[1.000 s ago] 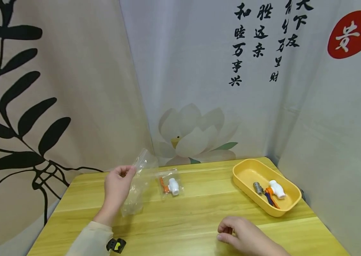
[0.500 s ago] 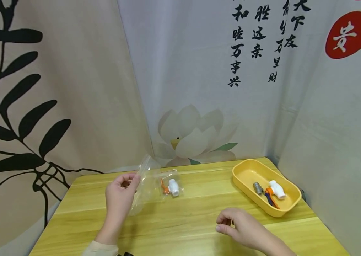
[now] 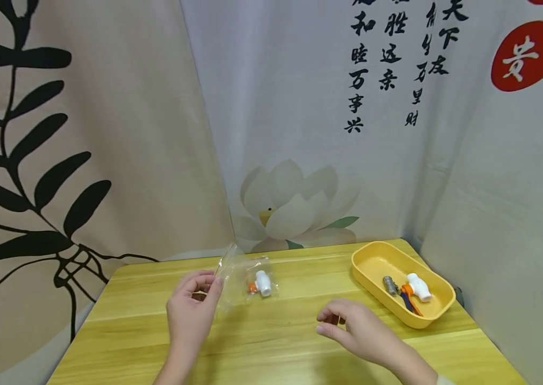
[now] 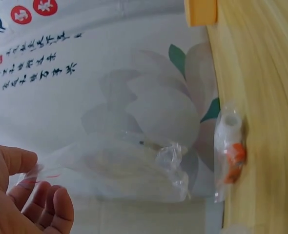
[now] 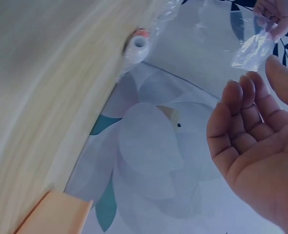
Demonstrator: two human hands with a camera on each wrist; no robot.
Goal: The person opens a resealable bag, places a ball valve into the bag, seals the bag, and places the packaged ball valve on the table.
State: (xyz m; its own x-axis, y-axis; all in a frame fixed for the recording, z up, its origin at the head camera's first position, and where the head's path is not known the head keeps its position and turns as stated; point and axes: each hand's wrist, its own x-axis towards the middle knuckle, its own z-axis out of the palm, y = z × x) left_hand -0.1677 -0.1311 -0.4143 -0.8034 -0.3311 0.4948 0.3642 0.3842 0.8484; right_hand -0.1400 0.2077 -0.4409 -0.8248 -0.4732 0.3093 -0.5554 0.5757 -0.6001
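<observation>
In the head view my left hand point(image 3: 193, 307) pinches the edge of a clear plastic zip bag point(image 3: 229, 272) between thumb and fingers, above the table. The left wrist view shows that bag point(image 4: 114, 168) hanging thin and see-through, with a red line near its top. Behind it lies a white plastic valve point(image 3: 263, 283) with an orange handle, sealed in its own small clear bag on the table; the held bag partly covers it. My right hand point(image 3: 363, 332) hovers over the table with fingers loosely curled; the right wrist view shows nothing in its palm.
A yellow tray point(image 3: 372, 278) stands at the table's right, holding a white valve point(image 3: 419, 287) with an orange handle, a grey cylindrical fitting point(image 3: 389, 285) and a dark blue piece point(image 3: 406, 302). A printed curtain point(image 3: 300, 133) hangs right behind the wooden table point(image 3: 271, 347).
My left hand has moved right with the clear bag, which now overlaps the bagged valve's orange handle. My right hand has risen slightly, away from me. The tray stays put.
</observation>
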